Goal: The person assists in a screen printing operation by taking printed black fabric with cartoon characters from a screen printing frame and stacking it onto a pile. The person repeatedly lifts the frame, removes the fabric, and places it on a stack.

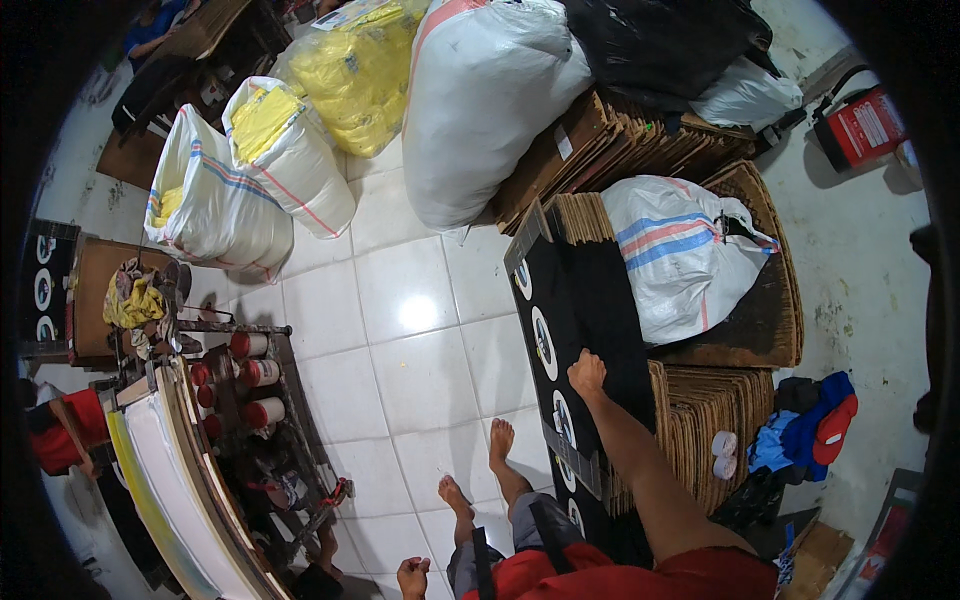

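My right hand (588, 372) is closed in a pinch on black cloth (597, 310), which lies over a stack of boards to the right. Along the left side of this cloth runs a row of round white prints (543, 343). What exactly the fingertips grip is partly hidden by the knuckles. At the bottom, beside my leg, my left hand (412, 577) hangs with its fingers curled in; nothing shows in it. My bare feet (502, 440) stand on the white tiles next to the black cloth.
Stacked brown boards (715, 425) and a tied white sack (680, 255) stand at the right. A large white sack (480, 110) and open sacks of yellow cloth (265, 125) are at the back. At left are a rack with red-lidded tubs (262, 372), frames (185, 490) and another person's red sleeve (62, 432).
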Tool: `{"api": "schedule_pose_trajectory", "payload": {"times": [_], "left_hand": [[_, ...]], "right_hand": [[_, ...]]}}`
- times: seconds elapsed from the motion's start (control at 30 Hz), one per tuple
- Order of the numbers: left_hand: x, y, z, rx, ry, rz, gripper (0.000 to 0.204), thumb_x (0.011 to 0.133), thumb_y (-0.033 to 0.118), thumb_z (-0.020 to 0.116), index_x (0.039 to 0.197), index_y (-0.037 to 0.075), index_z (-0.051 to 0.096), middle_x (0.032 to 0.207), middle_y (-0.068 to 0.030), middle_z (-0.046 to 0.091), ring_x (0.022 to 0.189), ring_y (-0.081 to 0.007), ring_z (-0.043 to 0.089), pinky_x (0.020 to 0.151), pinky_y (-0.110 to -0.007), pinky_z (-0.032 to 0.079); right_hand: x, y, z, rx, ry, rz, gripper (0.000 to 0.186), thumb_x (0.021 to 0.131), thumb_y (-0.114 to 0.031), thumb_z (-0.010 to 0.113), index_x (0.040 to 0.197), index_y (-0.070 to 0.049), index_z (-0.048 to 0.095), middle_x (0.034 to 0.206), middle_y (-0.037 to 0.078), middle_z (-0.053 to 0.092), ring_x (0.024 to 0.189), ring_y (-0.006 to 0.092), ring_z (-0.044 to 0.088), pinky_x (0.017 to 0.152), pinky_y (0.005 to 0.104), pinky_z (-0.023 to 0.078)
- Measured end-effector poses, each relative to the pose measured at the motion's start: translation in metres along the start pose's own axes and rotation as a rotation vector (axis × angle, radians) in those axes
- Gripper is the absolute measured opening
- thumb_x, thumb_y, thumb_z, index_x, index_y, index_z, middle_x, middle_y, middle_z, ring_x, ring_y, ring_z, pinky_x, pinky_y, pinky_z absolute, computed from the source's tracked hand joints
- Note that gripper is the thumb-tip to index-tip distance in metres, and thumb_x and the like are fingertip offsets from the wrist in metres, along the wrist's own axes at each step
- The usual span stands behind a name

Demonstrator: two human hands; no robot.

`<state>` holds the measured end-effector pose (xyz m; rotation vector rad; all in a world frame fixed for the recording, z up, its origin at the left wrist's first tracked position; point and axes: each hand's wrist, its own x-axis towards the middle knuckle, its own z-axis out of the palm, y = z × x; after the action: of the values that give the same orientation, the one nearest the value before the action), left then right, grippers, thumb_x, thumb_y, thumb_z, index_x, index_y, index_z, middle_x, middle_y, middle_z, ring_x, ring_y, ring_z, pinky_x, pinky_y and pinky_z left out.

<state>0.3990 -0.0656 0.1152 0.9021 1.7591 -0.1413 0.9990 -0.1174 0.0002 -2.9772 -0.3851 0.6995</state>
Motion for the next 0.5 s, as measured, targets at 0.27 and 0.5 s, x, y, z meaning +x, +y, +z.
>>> {"api": "schedule_pose_trajectory", "payload": {"times": [0.27, 0.5], "left_hand": [[-0.010, 0.004, -0.003, -0.016, 0.017, -0.032, 0.015, 0.074, 0.006, 0.065, 0.082, 0.001, 0.055, 0.067, -0.0049, 0.055, 0.059, -0.0136, 0.054, 0.050, -0.024, 0.039], [-0.003, -0.008, 0.002, -0.007, 0.015, -0.027, 0.016, 0.073, 0.007, 0.067, 0.082, 0.001, 0.054, 0.068, -0.0044, 0.056, 0.059, -0.0137, 0.055, 0.050, -0.024, 0.040]], "right_hand": [[0.000, -0.002, -0.003, 0.017, 0.019, 0.027, 0.026, 0.068, -0.009, 0.060, 0.089, 0.005, 0.057, 0.087, 0.024, 0.061, 0.086, 0.0381, 0.060, 0.079, 0.0444, 0.047], [-0.003, -0.001, -0.004, 0.022, 0.022, 0.018, 0.025, 0.068, -0.008, 0.061, 0.089, 0.005, 0.057, 0.086, 0.024, 0.062, 0.083, 0.0376, 0.061, 0.076, 0.0426, 0.049]]}}
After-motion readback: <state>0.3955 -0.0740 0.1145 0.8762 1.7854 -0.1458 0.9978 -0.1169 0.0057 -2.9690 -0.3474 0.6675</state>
